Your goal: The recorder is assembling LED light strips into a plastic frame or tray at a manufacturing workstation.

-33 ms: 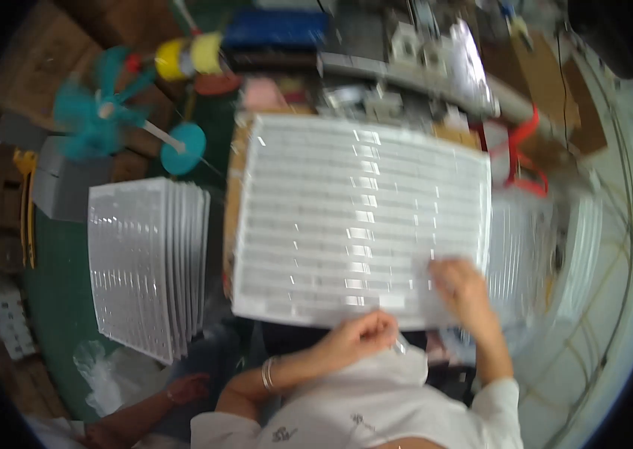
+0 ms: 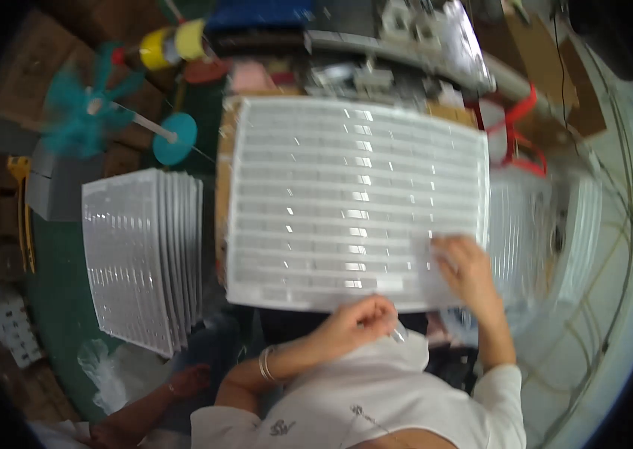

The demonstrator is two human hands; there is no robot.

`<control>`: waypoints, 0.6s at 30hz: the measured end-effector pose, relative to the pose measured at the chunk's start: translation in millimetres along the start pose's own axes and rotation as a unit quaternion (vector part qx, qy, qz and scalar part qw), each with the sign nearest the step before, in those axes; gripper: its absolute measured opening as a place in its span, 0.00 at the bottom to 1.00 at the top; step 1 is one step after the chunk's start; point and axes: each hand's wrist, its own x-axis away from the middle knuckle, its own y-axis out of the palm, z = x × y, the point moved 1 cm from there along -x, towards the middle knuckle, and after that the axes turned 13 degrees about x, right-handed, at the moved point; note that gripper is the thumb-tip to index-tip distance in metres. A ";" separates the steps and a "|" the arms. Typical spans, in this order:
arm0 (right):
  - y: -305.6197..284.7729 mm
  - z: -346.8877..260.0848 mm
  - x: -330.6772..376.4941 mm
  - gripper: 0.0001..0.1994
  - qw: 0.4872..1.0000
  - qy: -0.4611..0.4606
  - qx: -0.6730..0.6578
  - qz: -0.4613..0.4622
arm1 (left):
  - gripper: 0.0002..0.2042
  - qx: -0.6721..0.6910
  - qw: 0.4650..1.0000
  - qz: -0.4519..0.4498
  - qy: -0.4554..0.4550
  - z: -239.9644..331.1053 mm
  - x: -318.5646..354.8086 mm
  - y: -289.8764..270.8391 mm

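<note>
A large white sheet-like panel (image 2: 294, 224) with rows of clear, shiny strips lies in front of me. It rests on a brown cardboard surface (image 2: 222, 172) that shows along its left edge. My left hand (image 2: 361, 320), with bracelets at the wrist, is curled closed at the panel's near edge. A small clear piece (image 2: 400, 334) shows by its fingertips; its kind is unclear. Over the panel's near right part, my right hand (image 2: 468, 268) has its fingers bent together in a pinch. Whatever those fingertips hold is too small and blurred to make out.
Similar panels (image 2: 122, 254) stand stacked at the left. A teal fan (image 2: 92, 108) stands beyond them. Another person's hand (image 2: 191, 379) is at lower left. Clear plastic sheets (image 2: 518, 239) lie at right, near a red-framed item (image 2: 515, 135). Small parts (image 2: 372, 77) lie behind the panel.
The whole scene sits slightly higher and further left in the picture. Both hands keep nearly the same pose and place against the panel.
</note>
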 end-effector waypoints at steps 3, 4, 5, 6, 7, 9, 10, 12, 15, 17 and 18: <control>-9.7 7.6 -7.2 0.16 0.999 0.025 -0.005 0.032 | 0.11 0.094 0.992 -0.046 -0.073 15.1 -6.2 1.7; -6.5 7.2 -0.6 0.16 0.999 0.037 -0.009 0.020 | 0.11 0.099 0.989 -0.053 -0.095 15.2 -6.9 2.5; -3.5 8.0 0.2 0.16 0.999 0.027 -0.014 0.024 | 0.11 0.101 0.988 -0.052 -0.101 15.3 -8.6 2.4; -1.7 7.8 1.2 0.16 0.999 0.013 -0.018 0.030 | 0.11 0.125 0.985 -0.042 -0.115 15.7 -9.5 2.7; 1.1 6.6 3.0 0.16 0.999 -0.001 -0.024 0.024 | 0.12 0.148 0.980 -0.031 -0.127 17.5 -10.5 2.3; 6.9 -0.6 8.9 0.17 0.998 -0.028 -0.051 -0.007 | 0.12 0.194 0.975 -0.017 -0.104 18.6 -10.4 -4.9; 9.3 -4.0 9.9 0.17 0.995 -0.055 -0.074 -0.040 | 0.13 0.242 0.967 -0.007 -0.081 22.6 -10.9 -8.5; 17.0 -8.1 19.5 0.16 0.992 -0.096 -0.066 -0.049 | 0.13 0.229 0.971 0.040 -0.059 31.1 -11.1 -12.1; 27.6 -9.8 28.8 0.13 0.974 -0.185 0.040 -0.125 | 0.10 0.189 0.975 0.102 0.058 49.0 -18.7 -26.0; 31.2 -8.5 34.4 0.10 0.974 -0.184 0.029 -0.127 | 0.09 0.075 0.985 0.116 0.103 61.4 -26.1 -29.8; 30.9 -6.3 33.0 0.09 0.975 -0.184 0.023 -0.123 | 0.08 -0.031 0.981 0.133 0.141 70.6 -30.7 -29.1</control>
